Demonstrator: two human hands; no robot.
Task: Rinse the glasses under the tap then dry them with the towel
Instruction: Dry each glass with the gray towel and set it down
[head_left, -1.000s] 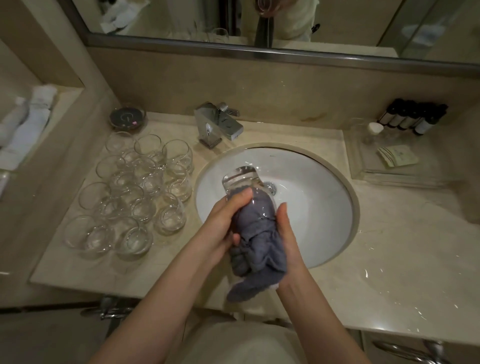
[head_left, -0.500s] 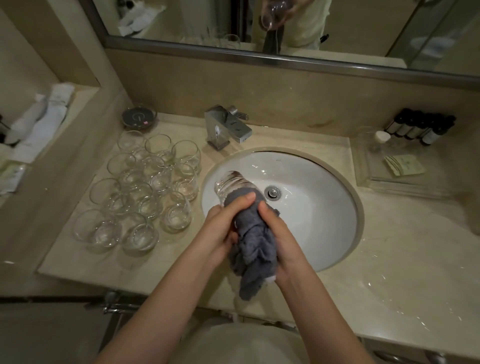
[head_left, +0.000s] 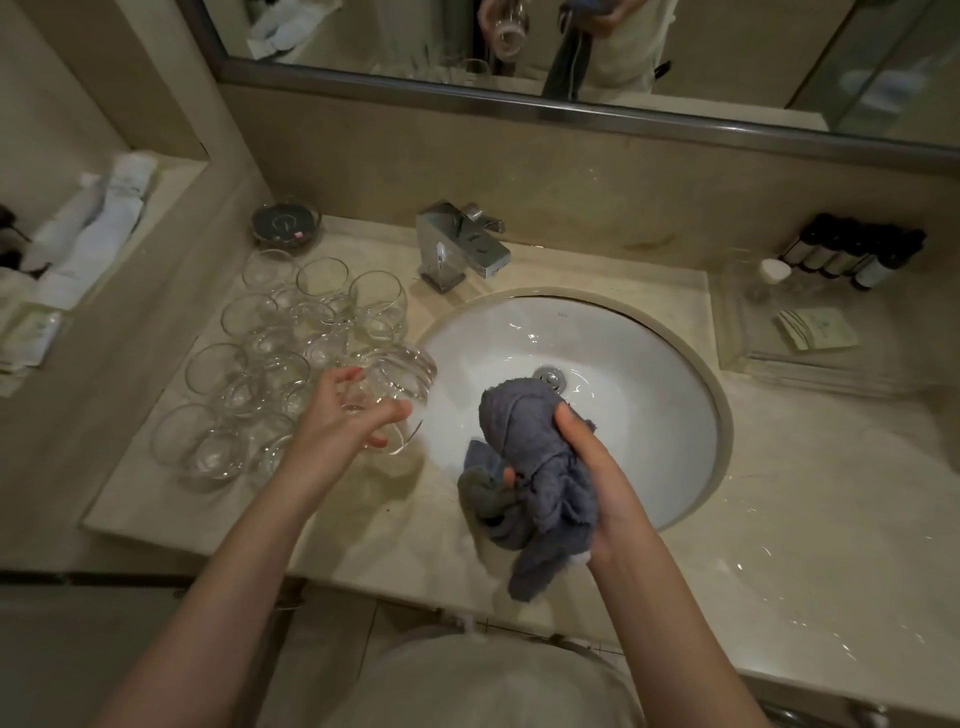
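My left hand (head_left: 340, 415) grips a clear glass (head_left: 397, 387) tilted on its side, just above the counter between the sink and the cluster of glasses. My right hand (head_left: 597, 467) holds a bunched grey towel (head_left: 524, 467) over the front rim of the white sink (head_left: 649, 374). The towel and the held glass are apart. Several clear glasses (head_left: 270, 358) stand upright in rows on the counter left of the sink. The chrome tap (head_left: 457, 249) sits behind the basin; no water runs from it.
A dark round dish (head_left: 285, 224) sits behind the glasses. A clear tray (head_left: 810, 358) with small dark bottles (head_left: 852, 254) and a packet stands at the right. Rolled white towels (head_left: 98, 228) lie on the left ledge. A mirror (head_left: 571, 52) spans the wall.
The towel was wrapped round the glass with both hands over the sink. Now my left hand has carried the glass left toward the cluster, while my right hand keeps the towel.
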